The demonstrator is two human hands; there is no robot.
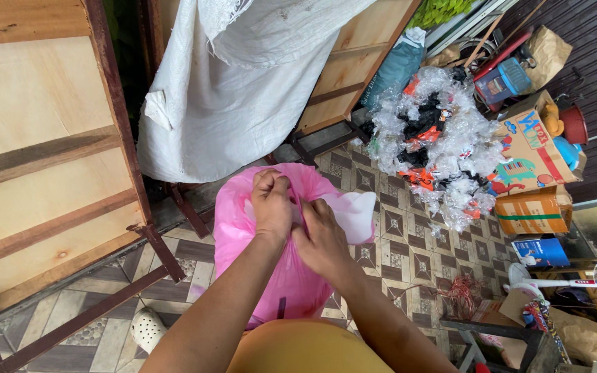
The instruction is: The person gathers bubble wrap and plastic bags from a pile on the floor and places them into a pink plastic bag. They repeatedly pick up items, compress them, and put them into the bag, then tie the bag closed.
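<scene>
A full pink plastic bag (285, 276) stands on the patterned tile floor right in front of me. My left hand (271, 204) grips a bunched part of the bag's top edge, fingers closed around it. Beside it, my right hand (323, 238) pinches another part of the bag's mouth, and the two hands touch. A pale, whitish flap of the bag (357, 211) sticks out to the right of my right hand.
A big white woven sack (236, 90) hangs ahead. Wooden panels (36, 152) lean at left and behind. A heap of clear and black plastic scraps (437, 145), cardboard boxes (533, 173) and clutter fill the right. A white sandal (148, 328) lies near my feet.
</scene>
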